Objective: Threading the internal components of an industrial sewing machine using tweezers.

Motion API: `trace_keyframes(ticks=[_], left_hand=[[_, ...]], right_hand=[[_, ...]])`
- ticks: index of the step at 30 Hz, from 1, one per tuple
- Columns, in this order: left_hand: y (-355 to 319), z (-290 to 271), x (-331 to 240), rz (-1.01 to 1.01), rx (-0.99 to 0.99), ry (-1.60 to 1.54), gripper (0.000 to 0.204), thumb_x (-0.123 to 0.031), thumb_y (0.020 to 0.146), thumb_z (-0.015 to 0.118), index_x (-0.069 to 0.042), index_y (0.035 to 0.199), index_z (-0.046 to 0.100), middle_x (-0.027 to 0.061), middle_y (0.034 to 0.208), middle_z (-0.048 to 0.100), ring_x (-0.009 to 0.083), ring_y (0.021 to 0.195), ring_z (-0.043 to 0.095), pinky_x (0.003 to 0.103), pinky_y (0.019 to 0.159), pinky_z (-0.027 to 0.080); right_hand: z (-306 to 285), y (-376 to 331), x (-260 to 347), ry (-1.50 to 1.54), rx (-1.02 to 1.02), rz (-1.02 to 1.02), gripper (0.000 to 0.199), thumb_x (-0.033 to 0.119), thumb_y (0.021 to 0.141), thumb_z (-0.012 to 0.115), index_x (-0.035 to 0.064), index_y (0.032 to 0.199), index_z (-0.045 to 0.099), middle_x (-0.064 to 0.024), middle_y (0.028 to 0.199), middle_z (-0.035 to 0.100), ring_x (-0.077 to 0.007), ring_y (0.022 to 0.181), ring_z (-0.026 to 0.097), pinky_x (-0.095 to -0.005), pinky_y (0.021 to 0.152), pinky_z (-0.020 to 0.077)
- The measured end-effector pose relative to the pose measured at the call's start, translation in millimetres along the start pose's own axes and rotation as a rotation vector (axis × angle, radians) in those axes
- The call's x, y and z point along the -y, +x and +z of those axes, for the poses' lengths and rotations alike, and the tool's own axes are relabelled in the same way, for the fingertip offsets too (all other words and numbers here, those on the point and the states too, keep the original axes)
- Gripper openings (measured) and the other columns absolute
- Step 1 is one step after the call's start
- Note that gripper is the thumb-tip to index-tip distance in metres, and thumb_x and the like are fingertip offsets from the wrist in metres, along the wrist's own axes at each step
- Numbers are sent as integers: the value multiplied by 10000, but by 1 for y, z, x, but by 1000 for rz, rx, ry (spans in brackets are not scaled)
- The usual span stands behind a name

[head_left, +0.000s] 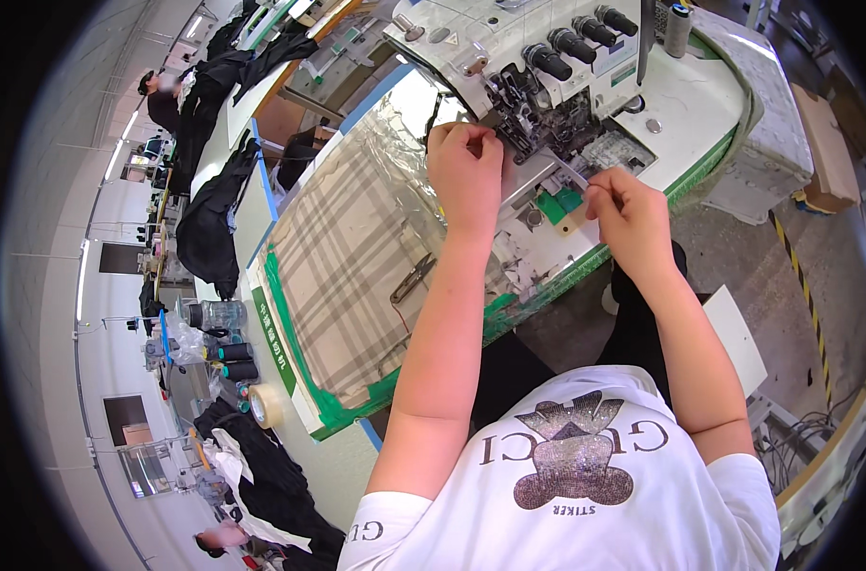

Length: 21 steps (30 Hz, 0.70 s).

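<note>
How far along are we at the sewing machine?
Done: nothing sewn shows; the checked table cover is bare of fabric. In hand: the left hand pinches at the needle area of the sewing machine, while the right hand holds tweezers toward it. Left: dark garments lie piled.

A small triangular warning sticker (pixel 449 40) sits on the sewing machine's (pixel 509 48) pale top, a white rectangular label (pixel 624 72) with a green band sits on its front under the black knobs, and a long green label strip (pixel 273 344) with pale characters runs along the worktop's (pixel 699 95) left edge.
</note>
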<state>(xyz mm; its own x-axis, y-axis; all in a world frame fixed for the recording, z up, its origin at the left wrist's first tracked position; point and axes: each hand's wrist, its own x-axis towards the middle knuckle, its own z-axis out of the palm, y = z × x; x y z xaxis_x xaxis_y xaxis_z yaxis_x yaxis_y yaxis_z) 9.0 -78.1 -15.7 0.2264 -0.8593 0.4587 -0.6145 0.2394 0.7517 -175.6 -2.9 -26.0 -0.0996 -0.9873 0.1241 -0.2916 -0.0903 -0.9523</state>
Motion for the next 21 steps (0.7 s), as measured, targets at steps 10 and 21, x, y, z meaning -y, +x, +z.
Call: trace_keyframes(ticks=[10,21], left_hand=[[1,0,7,-14,-9,11,96,-69,807,672,23,830,683,125,944,598,256,784,626,361,740,510],[-2,0,8,0,-21,28,90,-68,800,669,22,808,671,133,927,595,274,776,615,376,733,502]], right_hand=[[-31,-11,-11,619,119,104,145,185,1012,595,46,997,632,-22,744,667,-67,575,561,-195,538,397],[-41,-21,-60,216,-249,195,119,119,992,588,15,1021,636,-37,792,659,-84,640,569,-228,585,441]])
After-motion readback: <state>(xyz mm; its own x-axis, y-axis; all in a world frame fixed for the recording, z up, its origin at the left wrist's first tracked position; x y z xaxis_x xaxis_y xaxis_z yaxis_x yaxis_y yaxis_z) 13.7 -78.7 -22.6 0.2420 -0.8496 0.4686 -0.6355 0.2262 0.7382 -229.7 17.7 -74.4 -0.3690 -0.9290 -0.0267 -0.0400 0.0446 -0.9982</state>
